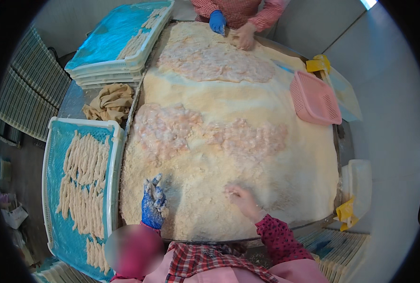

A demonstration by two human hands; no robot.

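My left hand [154, 203], in a blue glove caked with pale crumbs, hovers over the near left part of a crumb-covered table [196, 207]. Its fingers are partly stretched and apart, with nothing visible in them. To its right, my right hand [243, 200] wears a thin clear glove. Its fingertips are drawn together low over the crumbs; what they hold, if anything, is too small to make out. Beyond both hands lie two heaps of wet, pinkish raw meat pieces, a left heap [165, 129] and a right heap [247, 137].
At left, a white-rimmed tray [115, 160] lined with blue holds rows of coated strips [85, 160]. Behind it are a crumpled tan cloth [111, 103] and stacked trays [106, 42]. A pink basket [316, 99] sits at right. Across the table, a co-worker's hands [231, 30] touch the crumbs near more meat [214, 61].
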